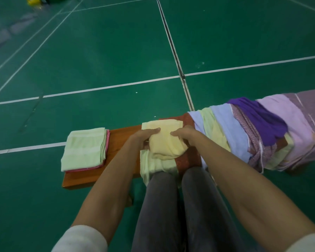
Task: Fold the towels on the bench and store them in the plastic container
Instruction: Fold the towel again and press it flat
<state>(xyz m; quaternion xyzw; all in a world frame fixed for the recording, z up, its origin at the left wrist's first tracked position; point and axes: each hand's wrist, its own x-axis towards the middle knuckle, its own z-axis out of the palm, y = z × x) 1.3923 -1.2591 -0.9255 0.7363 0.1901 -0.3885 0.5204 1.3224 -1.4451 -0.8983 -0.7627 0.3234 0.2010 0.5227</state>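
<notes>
A pale yellow towel (165, 140) lies across the wooden bench (120, 140) straight ahead of me, partly doubled over, with one end hanging down the near side. My left hand (144, 136) grips its left edge and my right hand (183, 135) grips its right edge, fingertips pointing toward each other. At the bench's left end sits a folded light green towel (85, 147) on top of a folded pink one (91, 168). No plastic container is in view.
Several unfolded towels (262, 131) in blue, yellow, purple, patterned mauve and lilac drape over the bench's right part. My knees in grey trousers (173, 206) press against the bench. Green court floor with white lines (98, 88) lies all around.
</notes>
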